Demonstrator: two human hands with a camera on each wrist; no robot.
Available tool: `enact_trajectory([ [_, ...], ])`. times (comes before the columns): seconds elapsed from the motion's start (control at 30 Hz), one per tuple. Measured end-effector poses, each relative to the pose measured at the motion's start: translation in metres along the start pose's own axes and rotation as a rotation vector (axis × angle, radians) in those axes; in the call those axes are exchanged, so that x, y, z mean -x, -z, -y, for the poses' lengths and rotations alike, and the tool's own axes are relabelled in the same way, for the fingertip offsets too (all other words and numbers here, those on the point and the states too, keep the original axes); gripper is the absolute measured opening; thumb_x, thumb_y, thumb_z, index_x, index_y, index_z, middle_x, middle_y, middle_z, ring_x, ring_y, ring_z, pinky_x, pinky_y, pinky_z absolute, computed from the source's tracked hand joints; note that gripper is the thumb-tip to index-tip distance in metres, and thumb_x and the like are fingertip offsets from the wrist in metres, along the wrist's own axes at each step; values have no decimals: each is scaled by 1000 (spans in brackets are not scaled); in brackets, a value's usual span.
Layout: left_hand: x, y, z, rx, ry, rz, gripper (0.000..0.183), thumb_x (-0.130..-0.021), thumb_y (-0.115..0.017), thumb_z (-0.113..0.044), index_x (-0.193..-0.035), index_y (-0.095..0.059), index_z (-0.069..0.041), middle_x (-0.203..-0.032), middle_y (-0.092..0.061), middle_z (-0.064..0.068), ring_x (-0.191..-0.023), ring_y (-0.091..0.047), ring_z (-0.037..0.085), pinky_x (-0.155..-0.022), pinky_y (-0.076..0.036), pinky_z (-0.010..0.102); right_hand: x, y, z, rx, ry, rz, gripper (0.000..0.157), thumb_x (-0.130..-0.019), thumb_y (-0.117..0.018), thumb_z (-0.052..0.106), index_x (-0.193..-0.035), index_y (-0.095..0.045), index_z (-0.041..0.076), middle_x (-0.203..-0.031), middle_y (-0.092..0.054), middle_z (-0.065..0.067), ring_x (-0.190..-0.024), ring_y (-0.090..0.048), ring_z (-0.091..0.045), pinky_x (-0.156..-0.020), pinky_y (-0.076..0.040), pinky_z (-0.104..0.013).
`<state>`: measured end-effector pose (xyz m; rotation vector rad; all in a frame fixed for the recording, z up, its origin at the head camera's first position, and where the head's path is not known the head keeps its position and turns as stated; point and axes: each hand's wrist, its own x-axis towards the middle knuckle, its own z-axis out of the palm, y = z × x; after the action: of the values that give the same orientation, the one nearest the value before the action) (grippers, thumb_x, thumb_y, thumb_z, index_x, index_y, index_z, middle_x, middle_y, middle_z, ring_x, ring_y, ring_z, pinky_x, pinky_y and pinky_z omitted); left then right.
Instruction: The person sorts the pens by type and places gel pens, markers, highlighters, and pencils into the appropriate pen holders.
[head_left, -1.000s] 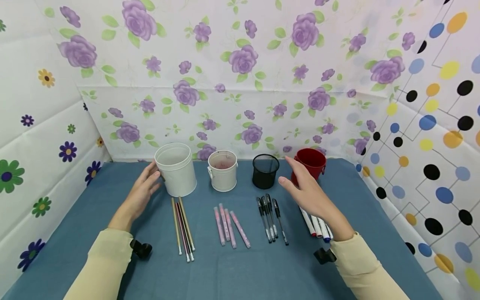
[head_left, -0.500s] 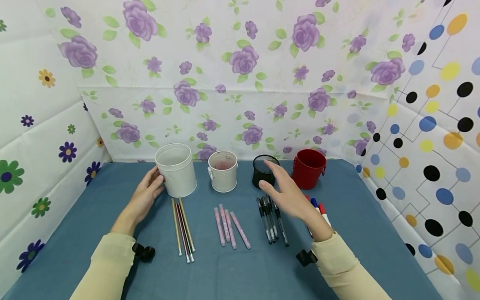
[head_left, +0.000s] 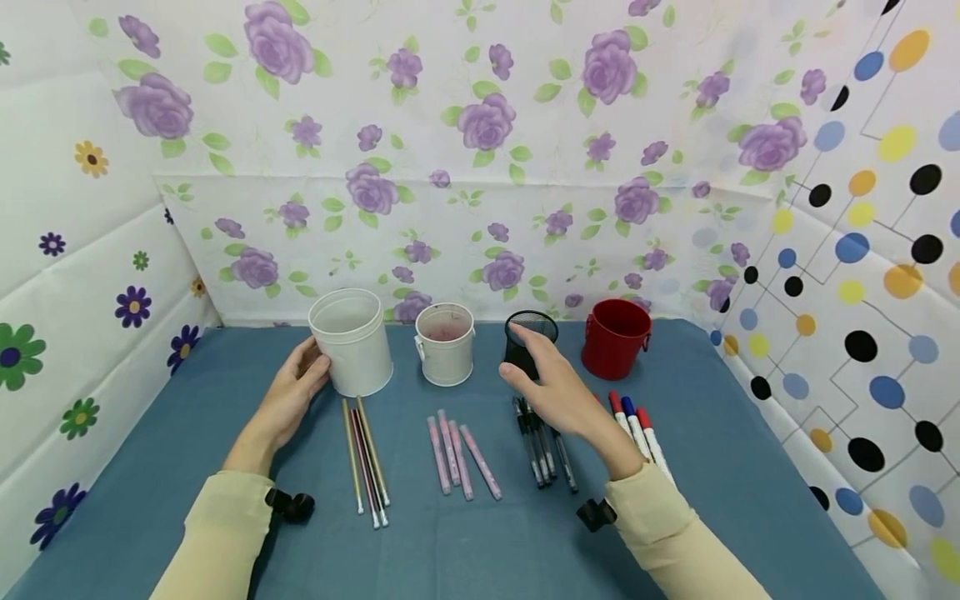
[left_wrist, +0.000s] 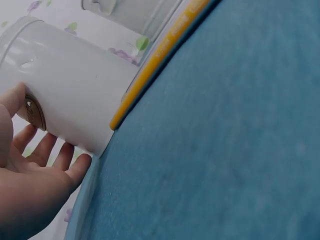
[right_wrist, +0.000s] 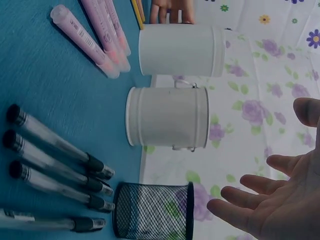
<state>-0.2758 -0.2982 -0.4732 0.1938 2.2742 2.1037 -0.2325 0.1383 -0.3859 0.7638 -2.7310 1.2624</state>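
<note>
My left hand (head_left: 281, 400) touches the left side of a large white bucket (head_left: 352, 346). In the left wrist view its thumb lies by a brown label (left_wrist: 35, 112), its loosely bent fingers along the bucket's other side. My right hand (head_left: 555, 383) hovers palm inward, fingers extended, holding nothing. In the head view it partly hides a black mesh pen cup (right_wrist: 152, 212) and several black-capped pens (head_left: 534, 446). A smaller white bucket (head_left: 446, 350) stands between the hands.
Several slim pencils (head_left: 365, 467) lie before the large bucket, and pink pens (head_left: 457, 458) beside them. A red bucket (head_left: 617, 342) stands back right, with red- and blue-capped markers (head_left: 637, 427) in front, partly behind my right forearm. Flowered cloth (head_left: 487, 167) walls the back.
My right hand has moved left from beside the red bucket to over the black pens and mesh cup, uncovering marker caps. My left hand has shifted slightly and stays at the large white bucket.
</note>
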Motion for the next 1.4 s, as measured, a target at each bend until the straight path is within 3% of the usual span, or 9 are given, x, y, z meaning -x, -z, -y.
enact_trajectory([
  [0.3,-1,1,7,3,5,23,81,-113,-47,-46,-173,-1,-19,-177,-8,16,-163,-12,36,-132,-16,56,-13,-16,6,5,-4,29,71,-110,-54,50,-169,-29,21,-171,-32,-10,-155,-36,-34,-123,-33,-64],
  [0.63,-2,5,9,-1,7,48,83,-112,-46,-49,-173,0,-19,-177,-5,15,-163,-10,36,-132,-15,54,-26,-36,19,20,49,69,60,-109,-63,35,-161,-46,12,-157,-52,-11,-134,-56,-32,-106,-52,-55],
  [0.83,-1,5,8,2,2,57,82,-112,-47,-48,-173,0,-19,-178,-4,15,-164,-9,36,-132,-14,55,-31,-48,24,77,125,112,46,-108,-66,29,-151,-60,14,-147,-62,-8,-124,-62,-28,-102,-55,-48],
  [1.03,-2,4,10,2,-4,62,81,-113,-46,-48,-173,0,-18,-177,-5,15,-163,-10,36,-132,-15,55,-36,-59,31,109,164,161,41,-106,-69,25,-145,-65,13,-142,-66,-7,-119,-66,-24,-100,-56,-42],
  [1.4,-3,4,9,1,2,47,82,-112,-47,-48,-173,-1,-18,-177,-7,16,-163,-12,36,-132,-16,55,-43,-93,65,208,235,223,28,-104,-72,26,-129,-75,15,-123,-74,-1,-105,-67,-13,-87,-57,-25],
])
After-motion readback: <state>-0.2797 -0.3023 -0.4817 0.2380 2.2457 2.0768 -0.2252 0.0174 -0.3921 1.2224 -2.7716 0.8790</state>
